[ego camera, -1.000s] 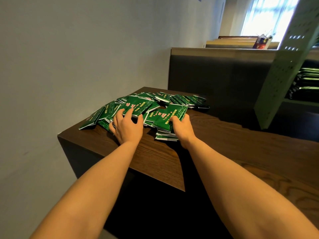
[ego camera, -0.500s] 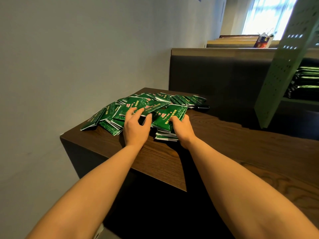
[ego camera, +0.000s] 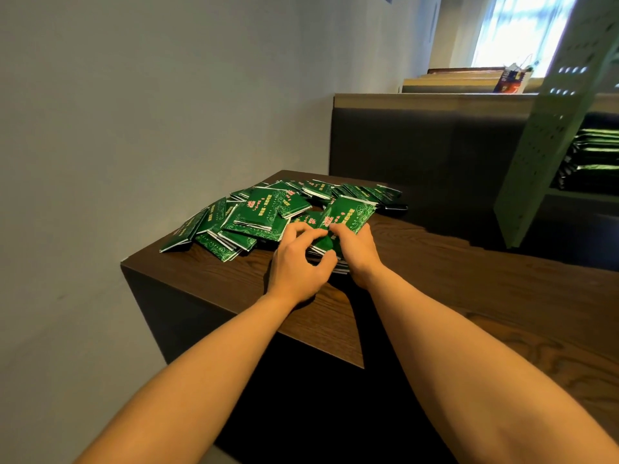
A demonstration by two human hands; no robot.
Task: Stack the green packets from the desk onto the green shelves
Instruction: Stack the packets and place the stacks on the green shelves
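Both forearms reach in from the lower edge. Left grip (ego camera: pixel 294 262): fingers curled, thumb against the near edge of a small stack (ego camera: pixel 326 244) of green packets, fingertips on top. Right grip (ego camera: pixel 355 252): fingers curled over the same stack from the other side, holding it, with the top packet (ego camera: pixel 350 212) tilted up at its far end. The stack rests on the dark wood counter (ego camera: pixel 469 279), near its front left corner.

Step in hand, as judged: squaring up a handful before carrying it. To do it well, tap the edges flush against the counter, press the tilted top packet down flat, and keep both thumbs under the lowest packet so the glossy foil does not slide out on the lift.

Just beyond, a loose pile (ego camera: pixel 254 216) of the same packets, overlapping at all angles. Much remains to move.

Far right, the green shelves (ego camera: pixel 549 145), perforated side panel; shelved packets (ego camera: pixel 596 155) already lie inside.

Hard to read: stack count hidden under the hands; print on the packets illegible; shelves cut off by the frame edge, free space unknown.
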